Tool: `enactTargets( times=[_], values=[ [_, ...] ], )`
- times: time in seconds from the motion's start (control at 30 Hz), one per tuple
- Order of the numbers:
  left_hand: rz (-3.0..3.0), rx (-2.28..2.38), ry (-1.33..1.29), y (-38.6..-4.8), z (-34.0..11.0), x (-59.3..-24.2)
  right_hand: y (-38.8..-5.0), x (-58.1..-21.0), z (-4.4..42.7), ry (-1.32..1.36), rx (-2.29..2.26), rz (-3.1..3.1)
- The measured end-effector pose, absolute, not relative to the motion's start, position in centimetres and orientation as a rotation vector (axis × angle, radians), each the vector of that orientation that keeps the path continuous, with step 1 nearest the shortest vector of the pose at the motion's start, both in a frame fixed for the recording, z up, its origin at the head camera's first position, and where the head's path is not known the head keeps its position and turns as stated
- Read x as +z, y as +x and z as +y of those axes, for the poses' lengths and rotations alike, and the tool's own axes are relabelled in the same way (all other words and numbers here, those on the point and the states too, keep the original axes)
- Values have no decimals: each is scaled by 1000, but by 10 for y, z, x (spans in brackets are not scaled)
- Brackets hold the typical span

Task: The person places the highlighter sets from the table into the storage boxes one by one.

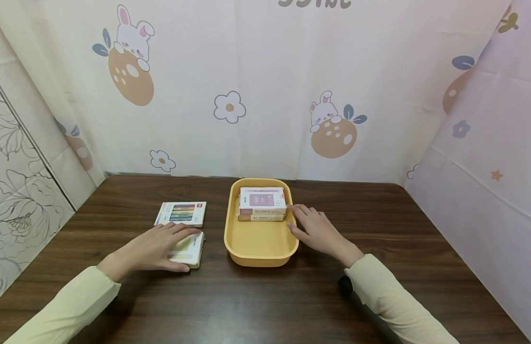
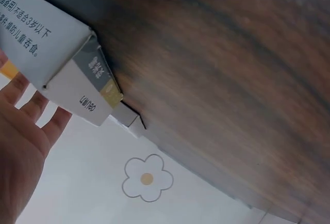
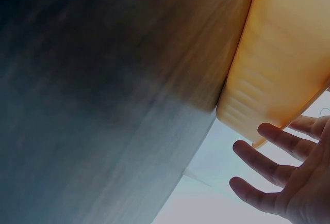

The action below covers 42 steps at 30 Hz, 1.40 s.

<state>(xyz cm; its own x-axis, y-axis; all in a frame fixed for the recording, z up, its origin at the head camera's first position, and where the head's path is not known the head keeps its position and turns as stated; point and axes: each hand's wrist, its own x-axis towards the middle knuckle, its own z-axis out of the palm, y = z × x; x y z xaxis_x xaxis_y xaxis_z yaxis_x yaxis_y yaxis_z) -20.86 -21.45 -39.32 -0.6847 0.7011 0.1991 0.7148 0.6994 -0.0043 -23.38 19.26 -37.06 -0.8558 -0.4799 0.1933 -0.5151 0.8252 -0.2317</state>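
Observation:
My left hand lies over a small white cardboard box with a yellow-green top, its thumb at the near side and its fingers at the far side. In the left wrist view, fingertips touch the far part of the printed box. My right hand is at the right rim of a yellow plastic tray, fingers loosely extended; the right wrist view shows them spread beside the tray wall. Inside the tray's far half sit two stacked white-and-purple boxes.
A flat white box with a picture of coloured sticks lies just beyond my left hand. Dark wood table runs to a printed curtain at the back. A black band is by my right wrist.

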Motion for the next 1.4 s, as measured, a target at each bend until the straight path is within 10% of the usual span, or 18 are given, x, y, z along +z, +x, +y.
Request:
enactTargets(
  times=[1.4],
  values=[
    [-2745, -47, -1140, -208, -207, -376, -235, -371, 193, 779, 420, -2893]
  ],
)
